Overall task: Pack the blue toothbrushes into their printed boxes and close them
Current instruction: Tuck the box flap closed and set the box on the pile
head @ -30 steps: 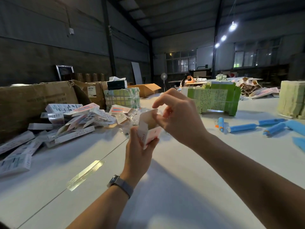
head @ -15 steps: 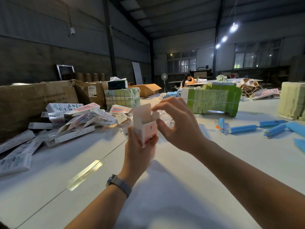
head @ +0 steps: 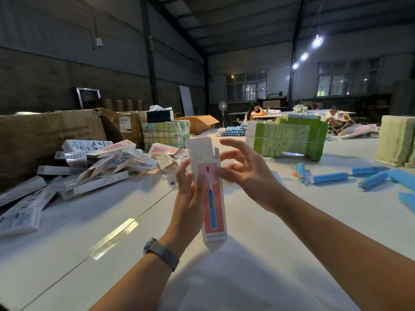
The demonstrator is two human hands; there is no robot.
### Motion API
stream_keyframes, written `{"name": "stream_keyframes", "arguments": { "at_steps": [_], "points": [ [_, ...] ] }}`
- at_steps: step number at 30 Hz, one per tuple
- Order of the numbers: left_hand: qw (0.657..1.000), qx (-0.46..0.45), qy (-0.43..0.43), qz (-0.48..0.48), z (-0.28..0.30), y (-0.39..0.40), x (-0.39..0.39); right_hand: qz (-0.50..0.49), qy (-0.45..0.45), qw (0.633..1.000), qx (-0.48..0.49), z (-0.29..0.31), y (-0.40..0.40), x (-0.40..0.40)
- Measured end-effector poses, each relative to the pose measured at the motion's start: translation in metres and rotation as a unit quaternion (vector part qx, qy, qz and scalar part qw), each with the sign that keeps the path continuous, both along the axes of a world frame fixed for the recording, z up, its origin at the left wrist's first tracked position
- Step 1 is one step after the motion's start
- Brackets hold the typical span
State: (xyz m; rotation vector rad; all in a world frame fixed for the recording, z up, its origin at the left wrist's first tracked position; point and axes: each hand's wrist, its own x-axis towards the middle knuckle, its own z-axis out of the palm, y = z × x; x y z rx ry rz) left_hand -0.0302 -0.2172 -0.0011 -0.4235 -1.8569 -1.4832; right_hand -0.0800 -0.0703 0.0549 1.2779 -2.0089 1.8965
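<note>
Sprawling white table [head: 292,243], dim warehouse

The hall is dim; three ceiling lamps [head: 317,42] glare at upper right and windows [head: 247,86] glow faintly. The white surface [head: 336,221] looks bright, with soft arm shadows. Wide-angle distortion bends the edges; far objects blur.
</note>
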Motion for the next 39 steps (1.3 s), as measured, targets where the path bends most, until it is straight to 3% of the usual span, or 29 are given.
{"name": "stream_keyframes", "arguments": {
  "at_steps": [4, 14, 21, 39],
  "points": [
    [0.999, -0.032, 0.025, 0.03, -0.001, -0.002, 0.004, -0.01, 0.026, 0.999, -0.015, -0.009, 0.003, 0.003],
    [1.0, -0.017, 0.014, -0.009, 0.002, 0.003, 0.009, -0.04, 0.105, 0.994, -0.004, -0.01, 0.016, 0.002],
    [0.999, -0.02, 0.039, -0.01, 0.0, 0.005, 0.009, -0.05, 0.158, 0.984, 0.066, -0.003, 0.02, 0.004],
    [0.999, -0.003, 0.02, -0.031, 0.002, 0.007, 0.005, -0.07, 0.178, 0.98, 0.051, 0.009, 0.026, 0.007]
  ]
}}
